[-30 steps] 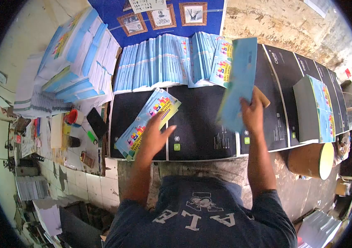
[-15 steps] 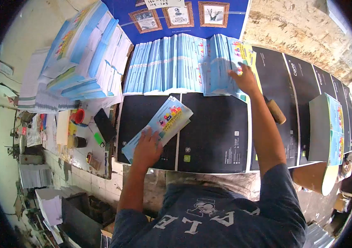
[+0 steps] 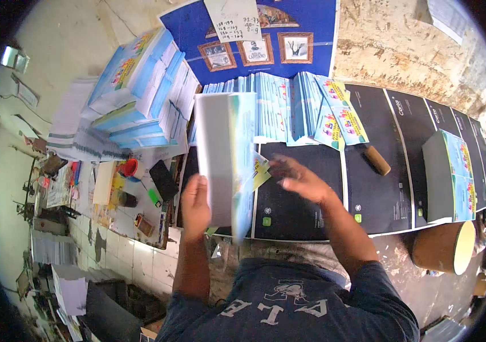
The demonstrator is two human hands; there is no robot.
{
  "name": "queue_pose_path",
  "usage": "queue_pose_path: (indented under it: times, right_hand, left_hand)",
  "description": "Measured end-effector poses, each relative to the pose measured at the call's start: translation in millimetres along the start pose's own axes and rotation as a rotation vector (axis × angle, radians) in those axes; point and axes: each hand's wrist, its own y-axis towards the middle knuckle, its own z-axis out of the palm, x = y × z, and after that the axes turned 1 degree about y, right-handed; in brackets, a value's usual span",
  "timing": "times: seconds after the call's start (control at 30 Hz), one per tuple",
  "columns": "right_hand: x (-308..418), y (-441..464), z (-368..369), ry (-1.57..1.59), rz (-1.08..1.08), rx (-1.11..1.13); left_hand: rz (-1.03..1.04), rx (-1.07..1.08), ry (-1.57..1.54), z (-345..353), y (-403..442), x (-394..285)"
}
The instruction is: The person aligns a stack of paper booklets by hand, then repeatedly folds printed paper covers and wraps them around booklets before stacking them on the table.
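Upright in my left hand [image 3: 197, 208] is a blue-and-white printed booklet [image 3: 217, 154], its edge blurred by motion. Behind it, another booklet [image 3: 260, 171] shows only a yellow-green corner on the black table sheets [image 3: 300, 199]. My right hand [image 3: 300, 178] is just right of the held booklet, fingers spread and holding nothing. A long row of blue booklets [image 3: 271, 108] stands along the back of the table, with loose covers [image 3: 343, 114] leaning at its right end. A small brown wooden block [image 3: 377, 160] lies in front of them.
Tall paper stacks [image 3: 134, 85] rise at the left, above a side table with a red cup [image 3: 132, 168], a black phone [image 3: 163, 179] and a green marker [image 3: 154, 197]. Another stack of printed sheets [image 3: 460, 171] sits at the right, over a round brown drum [image 3: 440, 248].
My left hand has lifted a booklet upright off the table. My right hand has moved from the back row down toward it. The camera view has shifted.
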Motion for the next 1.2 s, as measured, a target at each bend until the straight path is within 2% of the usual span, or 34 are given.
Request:
queue_pose_path:
  times: [0.03, 0.1, 0.13, 0.2, 0.23, 0.3, 0.33, 0.4, 0.5, 0.6, 0.67, 0.73, 0.77, 0.83, 0.9, 0.97, 1.07, 1.17, 1.2]
  right_hand:
    - [14.3, -3.4, 12.0, 0.178, -0.044, 0.140]
    - [42.5, -11.3, 38.1, 0.094, -0.008, 0.052]
    - [51.1, -17.2, 39.4, -0.119, 0.060, -0.043]
    - [54.5, -31.0, 37.6, -0.113, 0.051, -0.110]
    - [55.3, -37.4, 36.2, -0.096, 0.044, -0.170]
    - [50.2, -49.5, 31.4, -0.082, 0.029, -0.170]
    - [49.1, -55.5, 29.1, -0.043, 0.017, -0.201]
    - [51.0, -63.1, 25.3, 0.131, 0.012, -0.278]
    - [59.0, -65.2, 18.2, 0.194, 0.028, -0.570]
    - [64.6, -66.8, -0.8, 0.370, -0.083, -0.622]
    - [70.4, -66.6, -6.7, 0.423, -0.137, -0.632]
    - [79.8, -66.2, -9.0, 0.358, -0.140, -0.813]
    - [80.9, -64.2, -15.3, 0.302, -0.248, -0.814]
    - [88.9, -63.5, -28.4, 0.105, -0.137, -1.056]
    - [84.5, -64.9, -47.2, 0.157, -0.160, -1.020]
    - [73.0, -60.0, -66.9, 0.084, -0.177, -1.080]
    - [76.0, -57.1, -64.4, 0.138, -0.230, -1.055]
    - [71.5, -55.2, -68.5, 0.083, -0.183, -1.096]
    - [73.5, -56.6, -62.0, 0.088, -0.136, -1.009]
  left_hand:
    - [-0.012, -0.013, -0.180, 20.7, -6.3, -0.2]
    - [-0.111, 0.214, -0.343, 38.2, -17.1, -17.5]
    - [-0.108, 0.221, -0.351, 48.1, -21.3, -27.2]
    - [-0.340, 0.301, -0.878, 64.6, -23.9, -43.0]
    - [-0.332, 0.303, -0.888, 68.4, -23.8, -40.1]
    - [-0.041, 0.351, -0.246, 75.9, -27.6, -27.5]
    - [0.026, 0.325, -0.247, 83.1, -28.5, -24.6]
    - [0.009, 0.357, -0.220, 89.3, -36.1, -29.3]
    - [0.055, 0.428, -0.128, 94.0, -42.4, -30.7]
    - [0.061, 0.558, -0.010, 91.2, -50.5, -44.8]
    - [0.073, 0.581, -0.043, 91.8, -53.3, -35.4]
    - [0.075, 0.598, -0.073, 89.2, -55.1, -32.7]
    - [0.063, 0.662, -0.065, 87.2, -54.8, -31.0]
    - [-0.033, 0.809, 0.036, 78.1, -52.5, -36.5]
    - [-0.087, 0.796, -0.044, 77.5, -54.0, -32.1]
    - [-0.151, 0.785, -0.131, 74.6, -53.8, -30.5]
    - [-0.160, 0.784, -0.278, 75.0, -53.3, -22.9]
    - [-0.136, 0.755, -0.231, 76.9, -51.5, -22.9]
    - [-0.132, 0.755, -0.233, 78.9, -51.9, -21.2]
